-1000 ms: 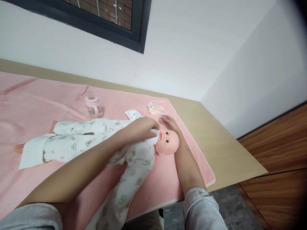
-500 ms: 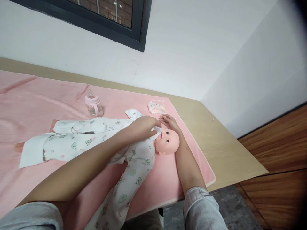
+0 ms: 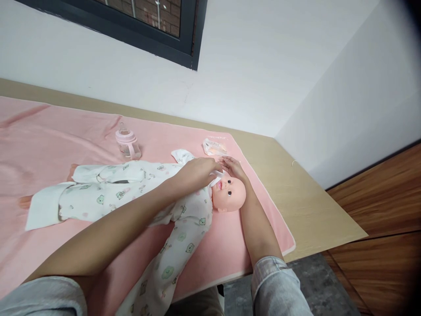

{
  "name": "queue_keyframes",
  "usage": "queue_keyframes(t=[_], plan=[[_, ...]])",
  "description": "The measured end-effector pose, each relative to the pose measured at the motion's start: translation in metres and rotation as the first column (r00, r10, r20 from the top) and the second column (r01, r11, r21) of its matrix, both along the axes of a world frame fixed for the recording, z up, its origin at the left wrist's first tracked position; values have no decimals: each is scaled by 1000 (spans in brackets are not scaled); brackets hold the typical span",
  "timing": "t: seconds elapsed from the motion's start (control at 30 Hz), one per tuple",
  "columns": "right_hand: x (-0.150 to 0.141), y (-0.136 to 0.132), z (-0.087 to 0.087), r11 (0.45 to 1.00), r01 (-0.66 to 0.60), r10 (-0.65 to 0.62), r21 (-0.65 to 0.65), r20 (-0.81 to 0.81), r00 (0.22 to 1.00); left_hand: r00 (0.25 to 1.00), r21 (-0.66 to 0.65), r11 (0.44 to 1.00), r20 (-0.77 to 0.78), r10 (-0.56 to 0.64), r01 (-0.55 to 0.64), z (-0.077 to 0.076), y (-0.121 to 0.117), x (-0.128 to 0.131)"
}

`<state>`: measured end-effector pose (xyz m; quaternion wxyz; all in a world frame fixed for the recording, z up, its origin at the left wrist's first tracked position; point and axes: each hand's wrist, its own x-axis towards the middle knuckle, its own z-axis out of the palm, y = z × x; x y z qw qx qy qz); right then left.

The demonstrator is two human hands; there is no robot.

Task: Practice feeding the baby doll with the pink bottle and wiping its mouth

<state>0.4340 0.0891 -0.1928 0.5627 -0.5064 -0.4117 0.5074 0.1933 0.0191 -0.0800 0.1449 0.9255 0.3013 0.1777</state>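
A baby doll [image 3: 229, 197] lies on its back on a pink blanket [image 3: 223, 254], its bald head to the right. It wears a white outfit [image 3: 108, 191] printed with green and pink animals, one sleeve stretching toward me. Across the doll's chest reaches my left hand [image 3: 201, 172], its fingers pinching a small white tissue [image 3: 217, 177] by the doll's mouth and chin. My right hand [image 3: 233, 167] rests at the far side of the head, fingers extended and slightly curved, forearm passing just right of the crown.
A pink-topped baby bottle [image 3: 127, 144] stands on the blanket beyond the doll's legs. Near the far corner lies a clear plastic packet [image 3: 213, 147] with something orange inside. The wooden table [image 3: 309, 210] ends at the right, near brown wood panels [image 3: 388, 210]. A white wall rises behind.
The tissue in my left hand has shifted slightly away from me across the doll's mouth and chin. My right hand, the doll and the bottle stay about where they were.
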Motion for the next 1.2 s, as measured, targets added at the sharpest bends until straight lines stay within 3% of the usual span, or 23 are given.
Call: queue_keyframes(t=[0.3,0.5,0.73,1.2], plan=[[0,0,1,1000,1,-1,-8,-3,1000,995,-68,995,64,-72,77,2,2,-5],[5,7,-9,999,-50,51,20,-36,998,993,-111,987,53,-109,114,9,-7,-6],[13,18,-23,993,-102,105,53,-72,992,988,-69,986,27,-152,153,2,-9,-1],[16,17,-26,986,-135,145,94,-106,984,995,6,996,43,-94,93,-1,-4,1]])
